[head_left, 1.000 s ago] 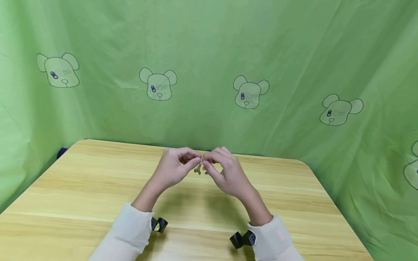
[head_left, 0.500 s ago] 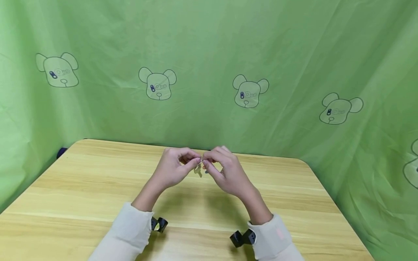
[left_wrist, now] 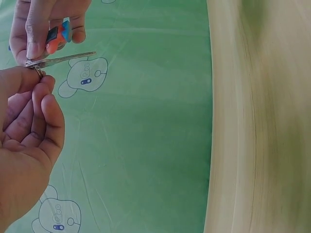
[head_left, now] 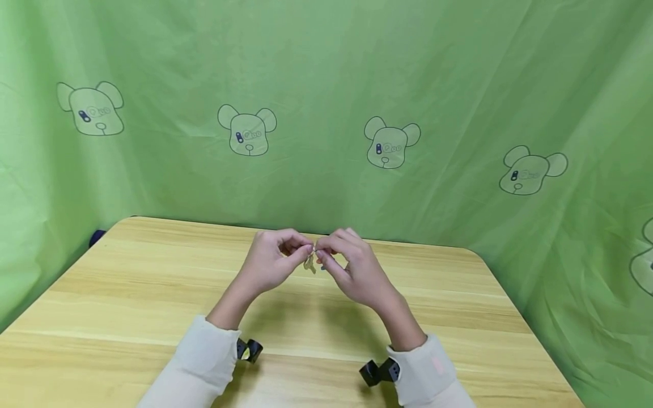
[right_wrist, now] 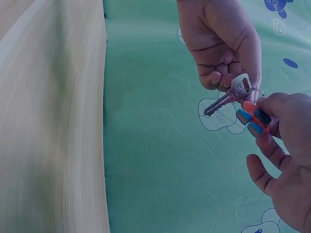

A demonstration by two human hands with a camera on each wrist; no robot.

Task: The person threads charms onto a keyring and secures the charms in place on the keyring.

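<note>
- reference dial: head view, centred on the key [head_left: 312, 265]; 12 o'clock lies toward the green curtain [head_left: 316, 62].
- key: suspended above the surface [head_left: 306, 334], near its far edge, between the two hands. blade points to 5 o'clock in the head view, 3 o'clock in the left wrist view, 8 o'clock in the right wrist view.
- left hand [head_left: 274, 262]: located at 9 o'clock. thumb and forefinger are closed in a pinch at the ring [right_wrist: 257, 90], beside the head of the key; remaining fingers bend toward the palm. exact contact point is partly hidden.
- right hand [head_left: 353, 266]: located at 3 o'clock. thumb and forefinger pinch the same ring from the opposite side; the other fingers are loosely bent and spread apart in the right wrist view.
- charm [left_wrist: 59, 39]: orange, blue and black; hangs just beside the key, under the right hand's fingertips. only small patches of it show in the head view.
- left sleeve [head_left: 204, 357]: pale, at 7 o'clock, with a black camera [head_left: 249, 351] at the cuff.
- right sleeve [head_left: 424, 368]: pale, at 4 to 5 o'clock, similarly fitted.
- curtain: printed with outlined bear heads, spanning 10 to 2 o'clock.
</note>
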